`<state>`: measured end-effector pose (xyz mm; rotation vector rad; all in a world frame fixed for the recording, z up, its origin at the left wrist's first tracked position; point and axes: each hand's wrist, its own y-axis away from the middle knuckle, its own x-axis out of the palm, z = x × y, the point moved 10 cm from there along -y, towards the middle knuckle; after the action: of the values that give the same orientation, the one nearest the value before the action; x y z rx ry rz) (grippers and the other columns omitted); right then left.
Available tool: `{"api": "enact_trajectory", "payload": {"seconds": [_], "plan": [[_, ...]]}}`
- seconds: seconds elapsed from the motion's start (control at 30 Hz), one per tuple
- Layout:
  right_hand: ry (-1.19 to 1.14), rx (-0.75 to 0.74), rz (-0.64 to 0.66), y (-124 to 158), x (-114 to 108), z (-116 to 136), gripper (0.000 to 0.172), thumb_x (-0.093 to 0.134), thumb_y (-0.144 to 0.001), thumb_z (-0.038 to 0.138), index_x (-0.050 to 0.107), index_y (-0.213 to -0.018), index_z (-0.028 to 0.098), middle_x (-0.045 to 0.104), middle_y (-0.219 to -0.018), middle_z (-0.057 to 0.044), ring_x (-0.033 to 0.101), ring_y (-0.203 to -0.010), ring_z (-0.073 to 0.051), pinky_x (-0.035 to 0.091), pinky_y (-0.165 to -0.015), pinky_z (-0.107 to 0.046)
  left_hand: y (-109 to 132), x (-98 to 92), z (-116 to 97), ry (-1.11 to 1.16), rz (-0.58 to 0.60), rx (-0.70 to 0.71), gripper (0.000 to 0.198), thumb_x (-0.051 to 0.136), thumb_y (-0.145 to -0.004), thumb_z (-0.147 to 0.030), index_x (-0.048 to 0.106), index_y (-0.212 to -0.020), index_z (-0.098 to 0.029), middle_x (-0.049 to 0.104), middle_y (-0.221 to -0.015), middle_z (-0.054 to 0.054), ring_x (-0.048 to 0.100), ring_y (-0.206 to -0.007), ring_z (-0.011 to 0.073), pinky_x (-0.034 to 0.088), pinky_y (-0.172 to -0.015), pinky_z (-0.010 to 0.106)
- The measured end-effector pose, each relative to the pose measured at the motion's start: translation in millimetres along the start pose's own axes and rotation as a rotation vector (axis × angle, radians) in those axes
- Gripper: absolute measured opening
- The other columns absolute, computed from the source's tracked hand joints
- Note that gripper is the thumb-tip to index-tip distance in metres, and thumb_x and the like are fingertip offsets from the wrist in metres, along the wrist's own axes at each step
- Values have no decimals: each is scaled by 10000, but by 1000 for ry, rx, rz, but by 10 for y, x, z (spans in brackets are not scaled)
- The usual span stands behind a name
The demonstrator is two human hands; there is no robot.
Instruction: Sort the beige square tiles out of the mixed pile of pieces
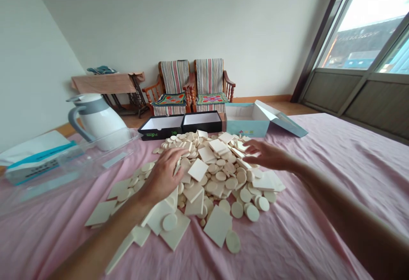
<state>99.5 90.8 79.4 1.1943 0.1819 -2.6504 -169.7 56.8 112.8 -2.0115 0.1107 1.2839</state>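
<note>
While the left hand (162, 175) curls its fingers (175, 155) into the heap of cream tiles and discs (217, 182) on the pink bedsheet (319, 212), grip unclear, the open right hand (266, 154) spreads over the heap's right side.

Tiles (198, 169) matt, smooth; bedsheet (306, 229) creased cloth; jug (102, 122) glossy plastic.

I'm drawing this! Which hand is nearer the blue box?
Right. The right hand is in front of the blue box; the left hand is farther, in front and to its left.
</note>
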Motion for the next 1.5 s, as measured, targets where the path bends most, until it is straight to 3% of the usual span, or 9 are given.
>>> {"api": "enact_trajectory", "payload": {"seconds": [0.1, 0.2, 0.33, 0.63, 0.8, 0.97, 1.17, 1.37, 1.5], "plan": [[262, 51, 174, 327, 89, -347, 800, 728, -603, 464, 506, -1298, 136, 558, -1296, -187, 522, -1193, -331, 405, -1014, -455, 207, 68, -479, 77, 239, 182, 343, 574, -866, -310, 561, -1201, -240, 569, -1262, 71, 479, -1213, 229, 379, -1051, 403], [355, 85, 258, 547, 204, -497, 875, 737, -569, 399, 452, -1349, 122, 472, -1387, -199, 427, -1286, -349, 349, -1065, -452, 447, 226, -1006, 142, 495, 388, 574, 654, -791, -497, 509, -1289, -253, 524, -1343, 80, 433, -1267, 257, 349, -1070, 418], [316, 43, 212, 591, 288, -422, 747, 702, -609, 372, 484, -1291, 158, 519, -1324, -166, 466, -1232, -329, 367, -1036, -440, 578, 401, -1479, 94, 545, 584, 664, 606, -802, -563, 426, -1367, -263, 467, -1410, 91, 388, -1304, 274, 303, -1077, 447], [378, -7, 187, 635, 366, -399, 656, 729, -581, 354, 517, -1171, 162, 531, -1190, -146, 488, -1112, -308, 414, -936, -401, 582, 787, -1726, -59, 499, 794, 135, 507, -914, -284, 574, -944, -170, 618, -1043, 64, 536, -1015, 199, 385, -941, 343], [419, -25, 130, 621, 415, -360, 331, 619, -706, 318, 550, -1002, 186, 552, -1042, -115, 512, -974, -252, 422, -863, -355, 519, 782, -1701, -165, 372, 796, 103, 453, -926, -155, 554, -943, -162, 596, -862, 43, 536, -794, 173, 404, -731, 340], [453, 4, 36, 574, 431, -459, 296, 606, -667, 250, 546, -950, 186, 568, -967, -95, 497, -906, -239, 401, -810, -339, 409, 779, -1513, -290, 308, 743, 107, 468, -913, -130, 545, -984, -155, 582, -806, 36, 540, -773, 183, 390, -728, 349], [441, 62, 25, 559, 453, -530, 205, 596, -659, 260, 553, -850, 198, 574, -908, -81, 508, -852, -222, 395, -749, -309, 75, 635, -920, -422, 310, 434, 158, 472, -881, -80, 535, -992, -173, 604, -926, 61, 553, -909, 215, 400, -817, 368], [367, 164, -75, 555, 127, -575, 274, 559, -666, 351, 579, -891, 197, 608, -908, -99, 559, -843, -252, 434, -763, -349, -68, 277, -139, -207, 284, 137, 370, 552, -856, -204, 490, -1221, -202, 600, -1179, 84, 540, -1107, 241, 415, -947, 390], [310, 126, -93, 309, -40, -248, 297, 516, -680, 328, 578, -938, 194, 628, -916, -86, 578, -838, -243, 447, -735, -333, -205, 192, 721, 10, 246, -174, 471, 537, -847, -395, 483, -1271, -198, 571, -1290, 92, 531, -1182, 261, 415, -994, 384]]}}
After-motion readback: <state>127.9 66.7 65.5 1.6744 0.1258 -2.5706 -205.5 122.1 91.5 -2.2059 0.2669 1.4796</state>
